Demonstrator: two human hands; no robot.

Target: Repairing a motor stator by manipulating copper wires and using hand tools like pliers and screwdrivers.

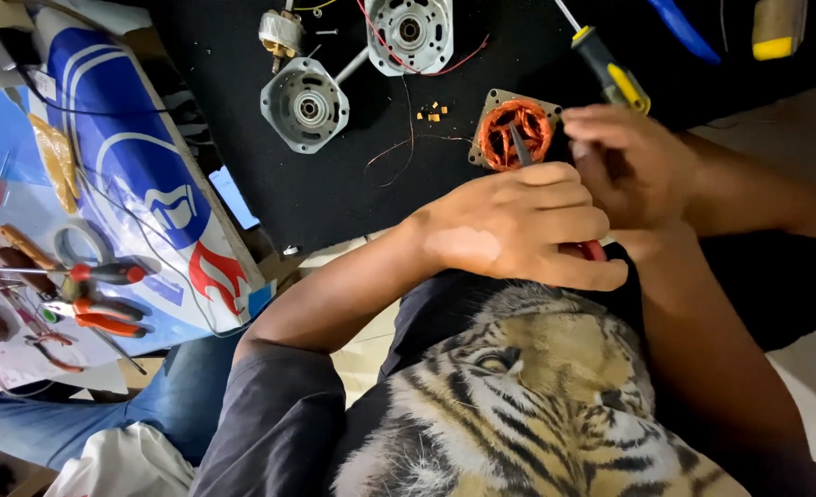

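Gripping red-handled pliers, left hand probes copper stator; right hand steadies it.

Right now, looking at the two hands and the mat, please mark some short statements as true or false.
1. The left hand grips pliers with red handles. True.
2. The pliers' tip points into the copper-wound stator. True.
3. The right hand holds the screwdriver. False: the screwdriver lies on the black mat, beyond that hand.
4. The two grey motor covers lie stacked. False: they lie apart, side by side.
5. The stator sits on a white cloth. False: on the black mat.
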